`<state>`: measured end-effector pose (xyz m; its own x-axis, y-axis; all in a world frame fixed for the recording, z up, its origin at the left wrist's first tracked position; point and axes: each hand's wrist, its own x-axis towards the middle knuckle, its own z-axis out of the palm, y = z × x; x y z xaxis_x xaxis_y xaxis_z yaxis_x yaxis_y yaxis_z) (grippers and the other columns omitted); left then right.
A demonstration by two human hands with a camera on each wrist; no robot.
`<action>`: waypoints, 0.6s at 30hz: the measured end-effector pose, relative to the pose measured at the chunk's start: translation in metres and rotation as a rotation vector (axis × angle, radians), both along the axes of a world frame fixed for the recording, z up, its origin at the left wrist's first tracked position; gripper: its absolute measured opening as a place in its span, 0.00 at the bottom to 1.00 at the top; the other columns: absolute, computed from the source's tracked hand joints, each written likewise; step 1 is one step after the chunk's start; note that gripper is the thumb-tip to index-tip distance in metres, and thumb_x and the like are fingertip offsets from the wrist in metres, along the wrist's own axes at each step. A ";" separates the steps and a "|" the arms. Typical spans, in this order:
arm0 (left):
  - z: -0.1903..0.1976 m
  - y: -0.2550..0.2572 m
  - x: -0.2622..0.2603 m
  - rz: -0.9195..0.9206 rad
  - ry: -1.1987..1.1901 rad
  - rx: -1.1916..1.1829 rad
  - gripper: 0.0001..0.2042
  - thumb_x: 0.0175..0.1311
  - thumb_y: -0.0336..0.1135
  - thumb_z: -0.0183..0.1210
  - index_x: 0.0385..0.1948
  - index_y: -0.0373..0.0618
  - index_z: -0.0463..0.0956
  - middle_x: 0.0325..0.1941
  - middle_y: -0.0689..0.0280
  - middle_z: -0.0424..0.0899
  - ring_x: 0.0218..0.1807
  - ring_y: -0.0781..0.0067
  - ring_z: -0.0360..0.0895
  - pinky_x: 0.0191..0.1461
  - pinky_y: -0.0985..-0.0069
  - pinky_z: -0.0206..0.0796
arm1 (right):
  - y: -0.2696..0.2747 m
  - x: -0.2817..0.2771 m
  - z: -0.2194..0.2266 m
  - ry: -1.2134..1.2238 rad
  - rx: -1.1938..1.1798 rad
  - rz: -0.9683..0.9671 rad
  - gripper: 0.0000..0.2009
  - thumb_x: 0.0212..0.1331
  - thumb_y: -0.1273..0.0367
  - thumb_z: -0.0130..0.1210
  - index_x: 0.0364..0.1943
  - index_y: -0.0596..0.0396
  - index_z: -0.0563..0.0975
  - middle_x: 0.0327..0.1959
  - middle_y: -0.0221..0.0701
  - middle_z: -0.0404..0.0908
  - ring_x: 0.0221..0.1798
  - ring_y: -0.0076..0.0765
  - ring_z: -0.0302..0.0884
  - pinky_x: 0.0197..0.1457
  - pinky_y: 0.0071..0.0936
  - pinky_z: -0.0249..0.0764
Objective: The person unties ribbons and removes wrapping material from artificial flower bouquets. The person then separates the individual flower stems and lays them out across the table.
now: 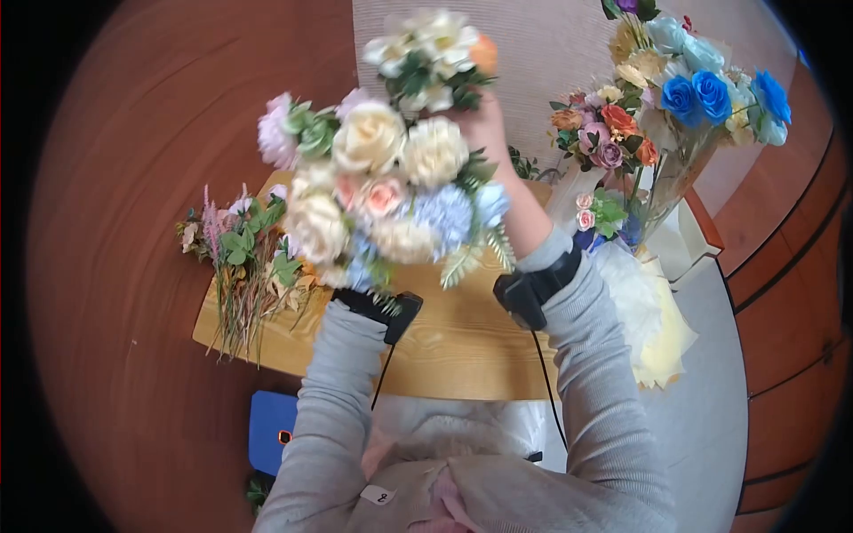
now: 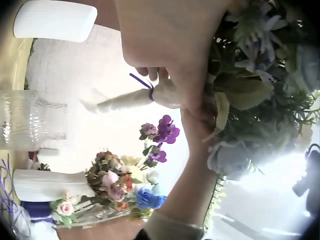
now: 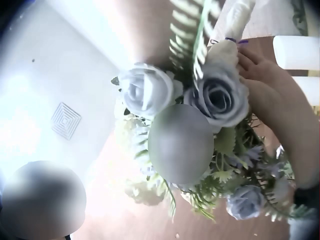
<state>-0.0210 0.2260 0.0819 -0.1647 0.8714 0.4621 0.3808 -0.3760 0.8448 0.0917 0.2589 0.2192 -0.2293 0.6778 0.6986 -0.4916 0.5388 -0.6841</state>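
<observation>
While the left hand (image 2: 165,47) has its fingers curled round the pale wrapped stem (image 2: 125,101) just below the blooms, the bouquet (image 1: 382,186) hangs in the air over the tabletop (image 1: 453,351), hiding much of it in the head view. Cream roses, peach and pale blue blooms, lilac petals and green fronds fill it, with a white cluster and one orange flower at its far end. A dark purple ribbon (image 2: 152,93) is tied round the stem. The right hand (image 1: 482,124) is up at the far side of the bouquet, close against the flowers; its fingers are hidden behind them, so I cannot tell how its grip stands. Loose flowers (image 1: 244,244) with long thin stems lie at the tabletop's left end. To the right stand blue roses (image 1: 711,96) and an orange-and-pink cluster (image 1: 613,133), with white and pale yellow paper (image 1: 653,320) below them. The left wrist view also shows a ribbed glass vase (image 2: 31,120).
</observation>
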 end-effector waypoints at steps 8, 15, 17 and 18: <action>0.028 -0.089 -0.008 -0.425 -0.446 0.362 0.11 0.66 0.44 0.52 0.44 0.50 0.72 0.38 0.72 0.75 0.37 0.81 0.73 0.37 0.79 0.68 | -0.081 0.021 -0.030 -0.250 0.029 0.226 0.18 0.53 0.74 0.58 0.47 0.63 0.69 0.41 0.35 0.77 0.45 0.26 0.75 0.48 0.21 0.71; -0.020 -0.102 -0.007 -0.512 -0.833 -0.058 0.23 0.68 0.55 0.43 0.46 0.41 0.68 0.38 0.63 0.78 0.43 0.69 0.76 0.50 0.72 0.68 | -0.132 0.073 -0.134 -0.827 -0.303 0.328 0.15 0.64 0.67 0.50 0.51 0.60 0.68 0.35 0.28 0.76 0.35 0.22 0.75 0.40 0.21 0.74; -0.019 -0.110 0.007 -0.477 -1.106 -0.225 0.22 0.66 0.54 0.46 0.45 0.42 0.68 0.39 0.65 0.77 0.44 0.68 0.76 0.51 0.71 0.67 | -0.140 0.071 -0.159 -0.472 -0.562 0.539 0.11 0.66 0.67 0.47 0.46 0.58 0.70 0.25 0.22 0.73 0.26 0.19 0.71 0.33 0.17 0.71; -0.017 -0.113 0.015 -0.479 -1.108 -0.231 0.22 0.66 0.54 0.46 0.45 0.42 0.68 0.39 0.65 0.77 0.44 0.68 0.76 0.51 0.71 0.67 | -0.146 0.068 -0.170 -0.461 -0.558 0.413 0.08 0.66 0.69 0.45 0.42 0.58 0.70 0.23 0.23 0.71 0.22 0.18 0.67 0.29 0.16 0.68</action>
